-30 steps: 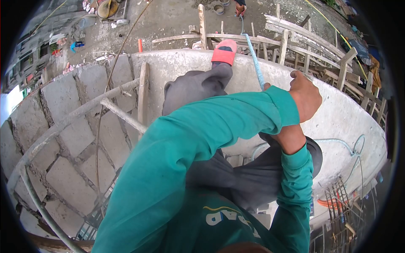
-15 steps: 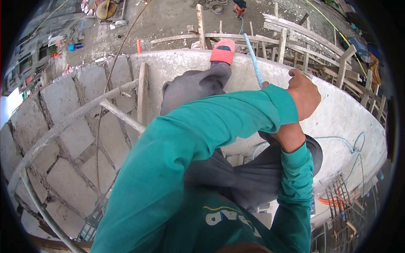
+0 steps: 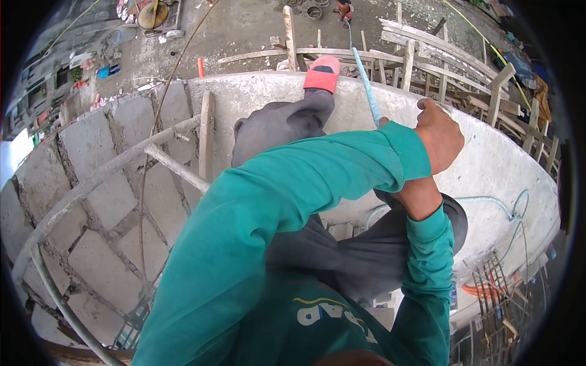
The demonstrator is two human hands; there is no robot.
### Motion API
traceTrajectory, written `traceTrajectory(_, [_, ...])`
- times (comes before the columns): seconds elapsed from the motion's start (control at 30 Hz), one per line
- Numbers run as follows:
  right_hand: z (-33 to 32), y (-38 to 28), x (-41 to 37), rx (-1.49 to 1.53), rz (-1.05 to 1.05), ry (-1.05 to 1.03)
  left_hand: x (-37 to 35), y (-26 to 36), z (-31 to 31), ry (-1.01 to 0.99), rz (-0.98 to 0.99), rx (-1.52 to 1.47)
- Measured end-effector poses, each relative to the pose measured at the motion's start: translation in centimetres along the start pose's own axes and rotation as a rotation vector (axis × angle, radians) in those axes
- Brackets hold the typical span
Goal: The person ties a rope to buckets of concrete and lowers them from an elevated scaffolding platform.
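- In the head view, the blue rope (image 3: pixel 367 88) slanted down over the rim of a curved concrete wall (image 3: pixel 494 158) and met a fingertip at the edge of the left sleeve (image 3: pixel 317 165).
- The left hand (image 3: pixel 441 137) was curled like a fist, above the wall; whether anything lay inside it could not be told.
- The right hand (image 3: pixel 421 194) lay mostly hidden under that sleeve, so its grip could not be told.
- A pale blue cord (image 3: pixel 482 200) ran out beside the dark trousers (image 3: pixel 278 131) to a loop at the right.
- The person's foot, in a red slipper (image 3: pixel 322 72), rested at the rim, left of the rope.
- Beyond the rim, timber boards (image 3: pixel 427 52) and an upright post (image 3: pixel 289 27) stood between the wall and the ground, where a co-worker (image 3: pixel 344 12) was near two buckets (image 3: pixel 314 12); the line ran toward them.
- At the left, a curved pipe (image 3: pixel 104 168), a short pole (image 3: pixel 177 168) and a wooden strip (image 3: pixel 207 134) crossed in front of grey blocks (image 3: pixel 113 198).
- Thin rods (image 3: pixel 491 283) and an orange coil (image 3: pixel 476 291) crowded the lower right.
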State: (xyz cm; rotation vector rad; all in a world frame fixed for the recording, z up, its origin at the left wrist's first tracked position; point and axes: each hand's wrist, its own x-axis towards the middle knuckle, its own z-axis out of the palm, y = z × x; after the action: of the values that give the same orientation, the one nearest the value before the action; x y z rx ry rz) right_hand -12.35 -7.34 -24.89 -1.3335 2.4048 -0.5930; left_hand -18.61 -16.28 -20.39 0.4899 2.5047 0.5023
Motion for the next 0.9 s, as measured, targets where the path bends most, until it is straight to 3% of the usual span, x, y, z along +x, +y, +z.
traceTrajectory(0.9, [-0.09,-0.1,0.11,0.016,-0.002,0.005,-0.04,0.05,0.18,0.023,0.001,0.012])
